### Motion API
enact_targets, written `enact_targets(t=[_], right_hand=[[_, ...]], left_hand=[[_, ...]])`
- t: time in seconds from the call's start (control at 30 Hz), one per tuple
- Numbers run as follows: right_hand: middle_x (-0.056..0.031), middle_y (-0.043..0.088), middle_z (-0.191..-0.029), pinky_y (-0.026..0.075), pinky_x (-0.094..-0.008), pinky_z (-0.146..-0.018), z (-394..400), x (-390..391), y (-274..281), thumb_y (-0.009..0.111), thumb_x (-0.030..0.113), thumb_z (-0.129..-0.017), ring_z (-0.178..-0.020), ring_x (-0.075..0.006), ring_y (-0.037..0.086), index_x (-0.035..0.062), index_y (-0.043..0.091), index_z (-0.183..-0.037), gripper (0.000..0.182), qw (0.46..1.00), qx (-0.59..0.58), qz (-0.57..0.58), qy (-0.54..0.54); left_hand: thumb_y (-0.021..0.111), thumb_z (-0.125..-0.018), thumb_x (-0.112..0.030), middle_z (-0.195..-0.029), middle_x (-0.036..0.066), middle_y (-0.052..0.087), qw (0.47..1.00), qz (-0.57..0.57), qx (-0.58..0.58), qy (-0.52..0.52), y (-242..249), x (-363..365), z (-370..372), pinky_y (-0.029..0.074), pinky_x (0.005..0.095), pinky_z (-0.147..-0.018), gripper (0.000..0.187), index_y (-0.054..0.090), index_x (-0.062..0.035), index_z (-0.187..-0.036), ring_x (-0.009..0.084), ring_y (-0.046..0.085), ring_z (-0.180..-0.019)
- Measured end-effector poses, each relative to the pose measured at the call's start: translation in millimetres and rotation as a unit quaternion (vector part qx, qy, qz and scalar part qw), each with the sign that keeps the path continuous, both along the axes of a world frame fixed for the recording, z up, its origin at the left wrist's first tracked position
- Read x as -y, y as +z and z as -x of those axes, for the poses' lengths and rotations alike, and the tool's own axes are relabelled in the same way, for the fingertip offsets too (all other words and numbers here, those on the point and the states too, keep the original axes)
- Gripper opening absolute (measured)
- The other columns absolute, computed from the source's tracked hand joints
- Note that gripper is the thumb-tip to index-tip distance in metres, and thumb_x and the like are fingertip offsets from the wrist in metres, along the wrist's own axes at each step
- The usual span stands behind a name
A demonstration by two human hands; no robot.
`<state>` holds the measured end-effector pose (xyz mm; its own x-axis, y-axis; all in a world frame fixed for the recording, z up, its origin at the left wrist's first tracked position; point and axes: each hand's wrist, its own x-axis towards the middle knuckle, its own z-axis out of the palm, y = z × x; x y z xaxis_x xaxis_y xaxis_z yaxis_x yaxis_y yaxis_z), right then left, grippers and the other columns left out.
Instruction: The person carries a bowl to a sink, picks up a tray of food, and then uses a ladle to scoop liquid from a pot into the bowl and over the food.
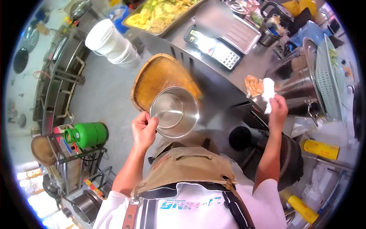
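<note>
My left hand [145, 131] is closed at the near left side of a stainless steel pot [187, 122], where its handle would be; the fingers cover that part. The pot is tipped so that I look into its shiny inside. Beyond it, a woven bamboo basket [154, 78] sits lower down, partly hidden by the pot. My right hand [278, 108] pinches a crumpled white cloth or tissue [268, 91] by the steel counter's edge. Touching or just beside the white piece is a crumpled orange-brown cloth [253, 86].
On the steel counter [183, 45] stand a digital scale [217, 49] and a tray of yellow food [160, 17]. White buckets [112, 44] stand on the floor. A large steel pot [297, 84] is at right, a green gas cylinder [91, 134] at left, and a black round-topped object [240, 138] near my right arm.
</note>
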<state>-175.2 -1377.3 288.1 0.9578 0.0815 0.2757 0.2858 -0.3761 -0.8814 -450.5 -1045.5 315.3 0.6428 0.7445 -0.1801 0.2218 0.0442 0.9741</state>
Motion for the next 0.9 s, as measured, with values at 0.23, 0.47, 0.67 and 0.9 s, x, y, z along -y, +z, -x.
enact_targets(t=[0.23,0.47,0.67,0.9], right_hand=[[0.0002,0.057,-0.072,0.04,-0.0207,-0.054,136.1,-42.7,49.2,0.057,0.003,-0.081,-0.061,-0.0058,0.05,0.0009,0.058,-0.087,0.006,0.983,-0.104,-0.15,-0.025],[-0.0018,0.059,-0.066,0.04,-0.0226,-0.049,265.7,-98.8,78.8,0.064,0.004,-0.077,-0.055,-0.0068,0.053,0.0026,0.057,-0.082,0.009,0.998,-0.018,0.054,-0.015],[-0.0167,0.06,-0.088,0.048,-0.0432,-0.073,323.9,-178.4,7.4,0.056,0.005,-0.071,-0.086,-0.0353,0.059,0.0022,0.059,-0.086,0.016,0.96,0.002,0.279,-0.025],[-0.0156,0.064,-0.081,0.048,-0.0424,-0.054,401.3,-162.6,-18.0,0.053,0.011,-0.072,-0.076,-0.0288,0.063,0.0028,0.065,-0.075,0.015,0.856,-0.106,0.504,-0.047]], left_hand=[[0.054,-0.077,0.0,-0.054,-0.006,0.042,0.982,0.051,0.084,-0.161,-21.6,-21.0,-15.2,0.027,0.0203,-0.044,0.027,0.039,-0.0085,-0.057,0.0019,0.035,-0.05],[0.053,-0.077,0.002,-0.057,-0.005,0.044,0.913,0.114,0.122,-0.372,-31.3,-32.3,-15.4,0.028,0.0204,-0.045,0.026,0.039,-0.0078,-0.058,0.0022,0.035,-0.052],[0.054,-0.076,0.001,-0.055,-0.006,0.042,0.838,0.165,0.109,-0.509,-29.8,2.5,40.2,0.027,0.0213,-0.045,0.025,0.041,-0.0075,-0.057,0.0021,0.034,-0.053],[0.058,-0.072,-0.005,-0.048,0.009,0.043,0.772,-0.034,0.154,-0.615,-31.1,9.6,85.3,0.034,0.0308,-0.042,0.023,0.043,-0.0013,-0.055,0.0135,0.04,-0.045]])
